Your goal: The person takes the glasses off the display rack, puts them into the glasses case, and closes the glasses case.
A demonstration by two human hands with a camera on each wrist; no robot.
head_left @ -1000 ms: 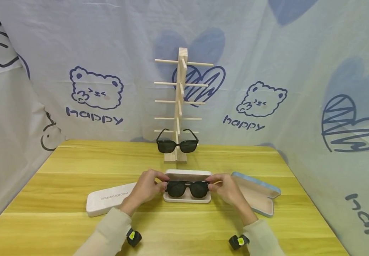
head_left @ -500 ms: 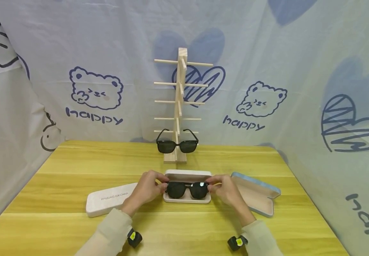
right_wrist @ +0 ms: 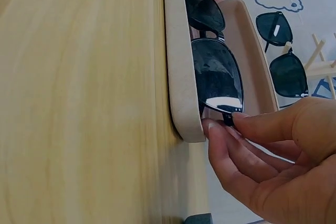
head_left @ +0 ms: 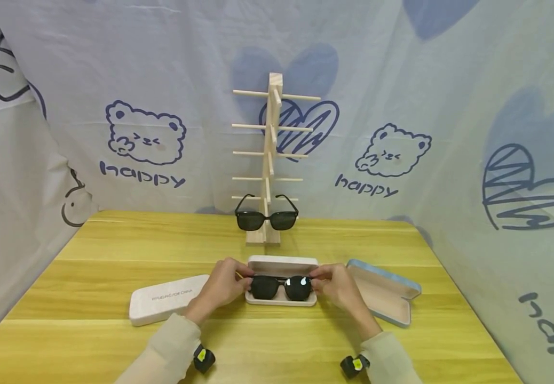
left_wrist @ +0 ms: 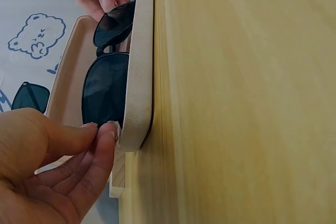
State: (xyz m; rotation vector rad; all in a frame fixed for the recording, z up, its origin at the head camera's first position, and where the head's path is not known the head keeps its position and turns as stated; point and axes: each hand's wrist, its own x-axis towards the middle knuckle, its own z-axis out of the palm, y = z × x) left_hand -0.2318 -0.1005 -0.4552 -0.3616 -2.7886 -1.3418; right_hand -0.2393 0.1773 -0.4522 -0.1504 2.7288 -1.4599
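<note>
1. Left hand [head_left: 221, 282]: thumb and fingertips pinched on one end of black sunglasses [head_left: 264, 288].
2. Right hand [head_left: 340, 286]: same pinch, opposite end, near the hinge (right wrist view shows it best).
3. Sunglasses partly inside open white case [head_left: 282, 302], lenses partly behind its front wall; can't tell if they touch the bottom.
4. Closed white case [head_left: 161, 300] beside left forearm; open blue case [head_left: 394, 309] beside right hand.
5. Second pair [head_left: 282, 221] hangs on wooden stand [head_left: 273, 114], behind.
</note>
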